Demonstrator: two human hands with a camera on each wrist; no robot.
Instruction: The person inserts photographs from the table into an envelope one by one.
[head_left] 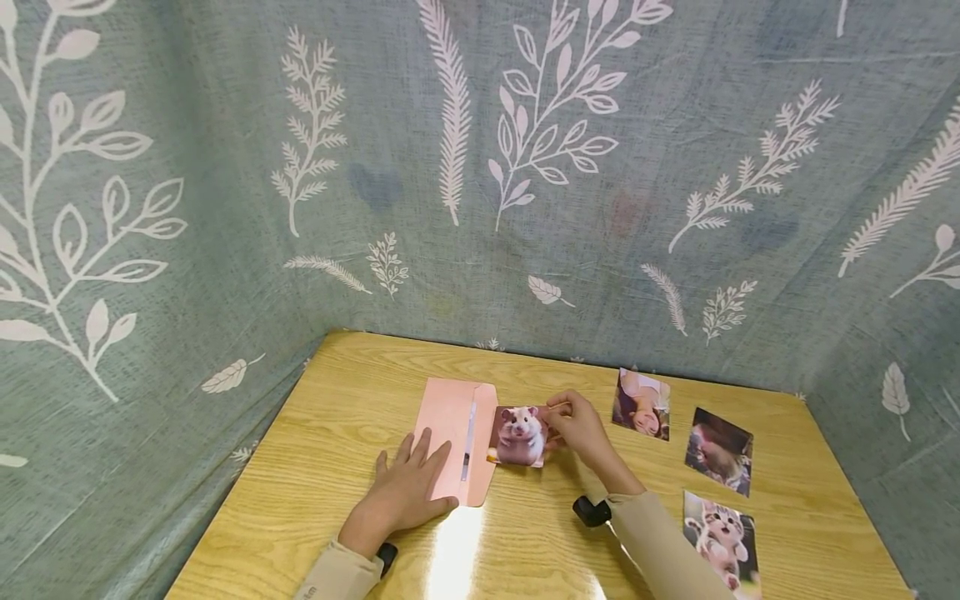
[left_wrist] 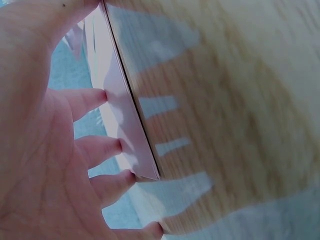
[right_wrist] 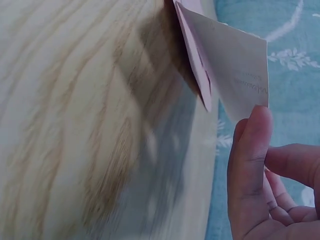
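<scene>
A pink envelope [head_left: 442, 417] lies on the table, its flap side turned right and a pale strip showing along its opening. My left hand [head_left: 405, 487] rests on it with fingers spread; in the left wrist view the fingertips touch the envelope's surface [left_wrist: 117, 100]. My right hand [head_left: 577, 429] pinches the right edge of a hamster photo [head_left: 519, 437] between thumb and fingers. The photo's left edge overlaps the envelope's flap. From the right wrist view, the photo's white back [right_wrist: 235, 60] shows faint handwriting, and it stands tilted up off the table.
Three more photos lie to the right on the wooden table [head_left: 360, 358]: a portrait of a person [head_left: 642, 404], a dark pinkish picture [head_left: 718, 450] and a kitten photo [head_left: 722, 537]. A leaf-patterned grey-blue cloth [head_left: 420, 275] hangs behind and around the table.
</scene>
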